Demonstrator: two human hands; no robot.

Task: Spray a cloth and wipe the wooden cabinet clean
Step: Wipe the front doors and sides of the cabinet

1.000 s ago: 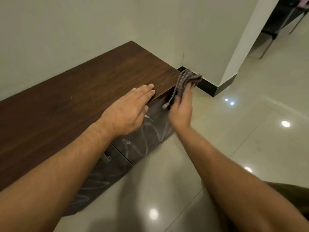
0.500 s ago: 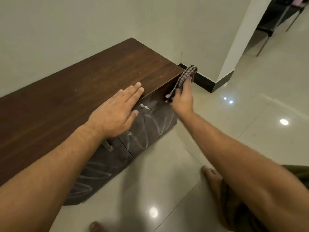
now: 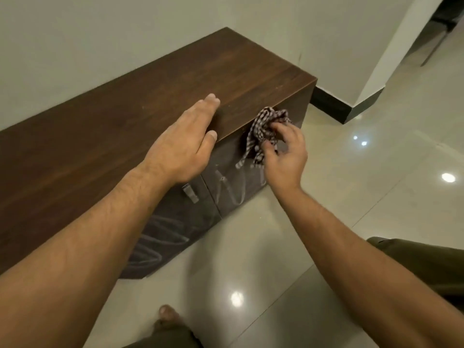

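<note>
A low dark wooden cabinet [image 3: 130,126] runs along the wall, its dark front doors streaked with pale smears. My left hand [image 3: 183,144] lies flat on the top near the front edge, fingers straight. My right hand [image 3: 285,151] grips a bunched checked cloth [image 3: 263,131] and holds it against the cabinet's front, just under the top edge near the right corner. No spray bottle is in view.
A metal door handle [image 3: 189,193] sticks out of the cabinet front below my left wrist. Glossy pale floor tiles [image 3: 351,197] spread to the right. A white pillar with black skirting [image 3: 351,109] stands behind the cabinet's right end. My foot [image 3: 167,316] rests on the floor.
My right hand brought the cloth from the cabinet's right corner back left along the front face. The left hand stayed flat on the top. The camera shifted, showing more of the cabinet's right end.
</note>
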